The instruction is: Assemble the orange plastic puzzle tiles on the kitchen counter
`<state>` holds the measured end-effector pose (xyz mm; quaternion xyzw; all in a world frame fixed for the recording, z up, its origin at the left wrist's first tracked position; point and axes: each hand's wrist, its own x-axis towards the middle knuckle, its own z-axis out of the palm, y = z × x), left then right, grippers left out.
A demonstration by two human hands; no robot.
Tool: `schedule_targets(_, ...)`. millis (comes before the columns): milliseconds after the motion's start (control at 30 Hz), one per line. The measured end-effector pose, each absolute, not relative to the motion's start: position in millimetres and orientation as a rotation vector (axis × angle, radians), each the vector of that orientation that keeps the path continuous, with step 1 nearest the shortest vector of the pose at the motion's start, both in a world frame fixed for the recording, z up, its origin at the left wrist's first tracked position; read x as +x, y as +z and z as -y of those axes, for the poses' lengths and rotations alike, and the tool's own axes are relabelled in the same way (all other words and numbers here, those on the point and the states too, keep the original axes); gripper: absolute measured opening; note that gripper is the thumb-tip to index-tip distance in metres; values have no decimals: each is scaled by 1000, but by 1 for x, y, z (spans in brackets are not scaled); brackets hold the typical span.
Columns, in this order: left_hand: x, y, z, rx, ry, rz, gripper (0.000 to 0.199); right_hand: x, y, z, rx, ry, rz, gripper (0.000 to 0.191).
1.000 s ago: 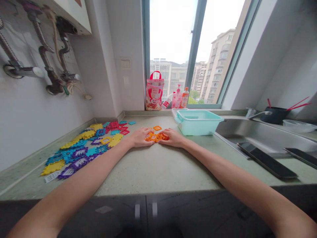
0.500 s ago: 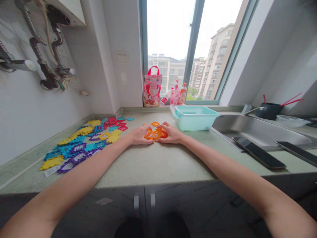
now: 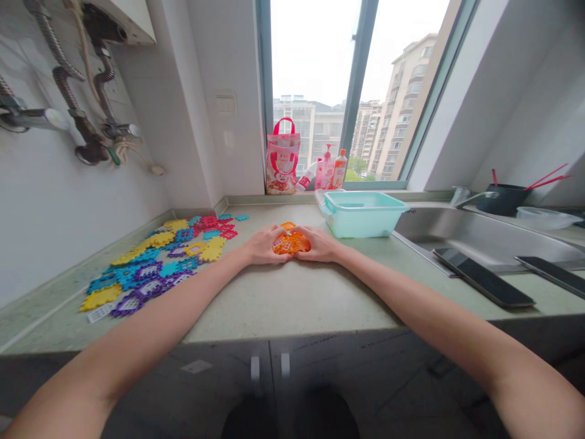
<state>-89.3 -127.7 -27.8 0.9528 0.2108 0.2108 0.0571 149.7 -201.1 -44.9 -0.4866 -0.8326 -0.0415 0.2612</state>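
Orange plastic interlocking pieces (image 3: 289, 244) form a small heap on the countertop. My left hand (image 3: 267, 245) curls around the left side of the heap, and my right hand (image 3: 319, 244) cups the right side. Thumbs and fingertips of both hands nearly meet around the pieces, which partly hides them. Just beyond my fingers lies another orange piece (image 3: 287, 225). Left of my left hand spreads a pile of flat notched pieces: yellow ones (image 3: 212, 249), purple ones (image 3: 148, 288), blue ones (image 3: 184, 235) and red ones (image 3: 205, 223).
A mint-green plastic basket (image 3: 365, 222) stands right of my hands, beside the steel sink (image 3: 484, 235). Two dark phones lie near the sink, the nearer one (image 3: 484, 277) overlapping its rim. A pink bag (image 3: 282, 161) and bottles (image 3: 325, 169) line the windowsill.
Both hands have drawn slightly closer together around the orange pieces, gathering them into a tighter heap. The view has shifted slightly.
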Motion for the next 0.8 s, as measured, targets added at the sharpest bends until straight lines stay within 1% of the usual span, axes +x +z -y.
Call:
schedule_targets(100,-84,-24,135,2839,641,-718,68,149,-45,200,-1359,-151,2252,67)
schedule_targets(200,-82,-21,138,2791,672,-775,64,147,-44,200,-1437,-227,2233,70)
schedule_targets(433,-85,-25,136,2780,703,-878,52,140,-35,206,-1580,-393,2239,65)
schedule_targets(567,-86,-28,133,2791,774,-816,52,138,-28,211,-1608,-441,2252,66)
schedule_targets(800,-89,-31,131,2785,826,-777,53,147,-22,215,-1634,-483,2244,56)
